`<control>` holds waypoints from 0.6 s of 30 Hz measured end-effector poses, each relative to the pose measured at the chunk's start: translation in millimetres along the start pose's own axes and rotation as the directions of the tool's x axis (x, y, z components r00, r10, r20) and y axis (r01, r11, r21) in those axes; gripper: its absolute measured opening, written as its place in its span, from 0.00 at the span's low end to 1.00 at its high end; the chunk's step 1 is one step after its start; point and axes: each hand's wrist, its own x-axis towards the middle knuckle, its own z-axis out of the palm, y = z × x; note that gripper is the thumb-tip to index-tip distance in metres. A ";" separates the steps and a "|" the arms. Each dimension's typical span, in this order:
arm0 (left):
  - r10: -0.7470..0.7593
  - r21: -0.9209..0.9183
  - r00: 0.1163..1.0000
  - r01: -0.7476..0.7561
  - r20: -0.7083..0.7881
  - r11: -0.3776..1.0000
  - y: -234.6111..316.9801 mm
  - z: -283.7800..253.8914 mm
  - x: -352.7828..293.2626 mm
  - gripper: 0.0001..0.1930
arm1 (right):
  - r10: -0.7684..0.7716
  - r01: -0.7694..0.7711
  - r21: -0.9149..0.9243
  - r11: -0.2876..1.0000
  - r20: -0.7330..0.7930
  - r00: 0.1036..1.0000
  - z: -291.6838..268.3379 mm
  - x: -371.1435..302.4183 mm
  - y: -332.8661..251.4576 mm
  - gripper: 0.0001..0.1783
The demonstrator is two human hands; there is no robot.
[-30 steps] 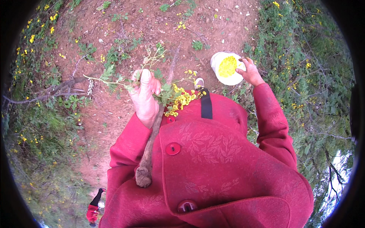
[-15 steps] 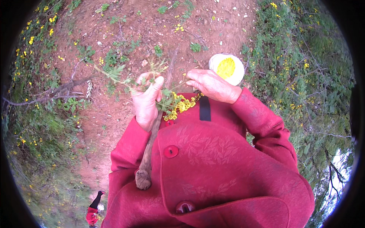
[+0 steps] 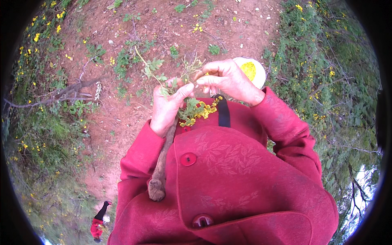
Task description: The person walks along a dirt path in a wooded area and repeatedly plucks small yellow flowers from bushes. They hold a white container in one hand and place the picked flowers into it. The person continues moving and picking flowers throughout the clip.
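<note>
My left hand [image 3: 168, 107] is closed round a leafy flower sprig [image 3: 152, 72], whose long stem sticks up to the far left. A cluster of small yellow flowers [image 3: 200, 114] hangs below that hand, against the red jacket. My right hand [image 3: 233, 81] is closed in a pinch at the sprig's top, close to my left fingertips. A bit of yellow flower shows between its fingers; the rest is hidden. A rough wooden stick [image 3: 160, 169] rests along my left forearm, its knobbed end toward me. Just beyond my right hand stands a white bucket [image 3: 261, 77] with yellow flowers inside.
Reddish bare soil [image 3: 163, 24] with small weeds and twigs runs ahead. A dry branch [image 3: 61, 93] lies on the left. Dense green bushes with yellow flowers [image 3: 314, 61] line the right side. Another person [image 3: 98, 224] in red is far off at the lower left.
My hands have come together: the left moved right, and the right shifted in over the sprig's top. The sprig's long stem now tilts more upright.
</note>
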 end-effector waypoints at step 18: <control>0.011 -0.034 0.986 -0.017 -0.166 0.999 -4.8 -1.9 1.8 0.05 | 0.194 -0.195 0.267 0.944 0.029 0.981 -23.4 -4.1 9.4 0.12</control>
